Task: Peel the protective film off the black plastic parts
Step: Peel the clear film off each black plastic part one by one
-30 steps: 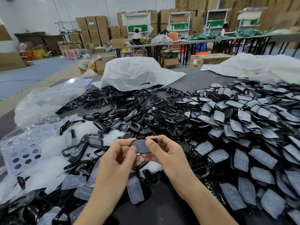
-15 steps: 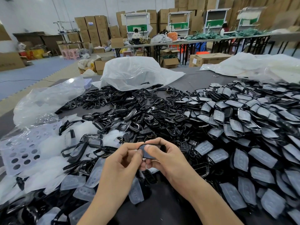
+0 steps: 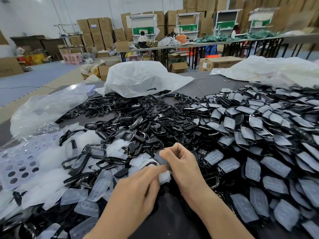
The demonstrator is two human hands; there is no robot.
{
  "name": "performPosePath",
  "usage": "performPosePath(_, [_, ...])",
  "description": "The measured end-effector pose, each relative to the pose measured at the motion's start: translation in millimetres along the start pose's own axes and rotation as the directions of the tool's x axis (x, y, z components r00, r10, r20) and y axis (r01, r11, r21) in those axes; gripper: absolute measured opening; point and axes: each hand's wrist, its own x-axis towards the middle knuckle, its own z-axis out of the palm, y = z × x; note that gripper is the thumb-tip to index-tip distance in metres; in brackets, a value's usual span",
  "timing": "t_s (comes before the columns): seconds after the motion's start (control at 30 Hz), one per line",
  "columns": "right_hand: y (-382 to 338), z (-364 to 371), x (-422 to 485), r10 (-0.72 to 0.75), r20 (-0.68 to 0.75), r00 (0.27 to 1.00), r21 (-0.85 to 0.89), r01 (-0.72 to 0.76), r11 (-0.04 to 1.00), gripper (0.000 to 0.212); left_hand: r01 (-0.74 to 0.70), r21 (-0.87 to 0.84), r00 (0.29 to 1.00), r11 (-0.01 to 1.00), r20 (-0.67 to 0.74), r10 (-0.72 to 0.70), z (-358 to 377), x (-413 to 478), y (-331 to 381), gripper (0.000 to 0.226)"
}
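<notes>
Behind right hand (image 3: 183,163), black part (image 3: 159,159), left grip (image 3: 138,190) blurred

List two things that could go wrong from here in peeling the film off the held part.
1. The left hand pinches only a small bit of film; it may tear and leave a scrap on the part in the right hand.
2. The filmed pile touches the bare pile; a peeled part dropped carelessly could get mixed in.
</notes>
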Motion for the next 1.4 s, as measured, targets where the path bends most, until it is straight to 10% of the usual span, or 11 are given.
performPosePath(0.17, [-4,-3,1,0.049,0.007,0.999,0.083,-0.05,0.995,0.034,-0.011,-0.077,1.0,0.997,0.019,0.012,6,-4,6,0.036])
performPosePath(0.37, [-6,-2,-1,0.024,0.069,0.997,0.097,-0.031,0.995,0.033,0.236,-0.401,0.928,0.885,-0.176,-0.327,-5,0,-10,0.022])
performPosePath(0.53, [-4,5,-10,0.014,0.155,0.988,0.062,-0.024,0.998,0.025,0.365,-0.624,0.886,0.691,0.005,-0.464,-5,6,-7,0.018])
performPosePath(0.93, [-7,-7,-33,-0.126,0.149,0.981,-0.502,0.185,0.845,0.02,0.389,-0.613,0.838,0.687,-0.074,-0.54,-1,5,-9,0.018])
performPosePath(1.2, [-108,-106,30,-0.35,-0.581,0.735,-0.379,0.136,0.915,0.08,0.155,0.038,0.988,0.987,-0.002,-0.155,11,-7,-7,0.042])
performPosePath(1.4, [-66,-98,10,-0.374,-0.445,0.814,-0.557,0.075,0.827,0.056,0.105,0.363,0.953,0.926,0.229,-0.198,16,-6,-15,0.071])
